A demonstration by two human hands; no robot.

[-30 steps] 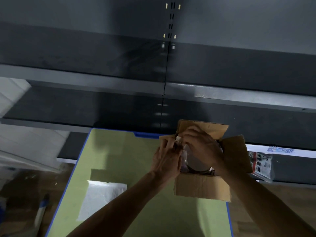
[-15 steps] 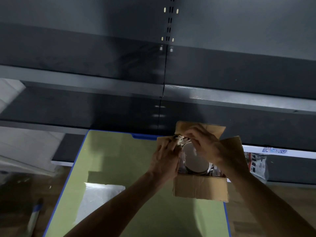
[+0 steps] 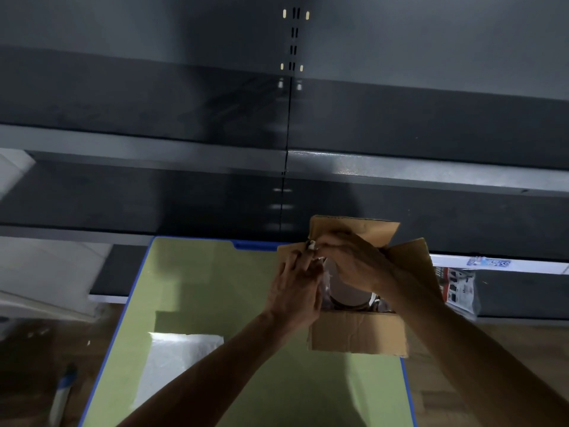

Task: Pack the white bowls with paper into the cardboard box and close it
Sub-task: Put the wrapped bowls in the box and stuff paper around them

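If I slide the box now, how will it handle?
Likely heavy for its size: a white bowl sits inside. The box looks creased, so its walls may flex. Open flaps will probably flop.

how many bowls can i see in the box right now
1. A white bowl sits inside the cardboard box, under the right hand and beside the left hand. Others may be hidden beneath the hands and the paper.
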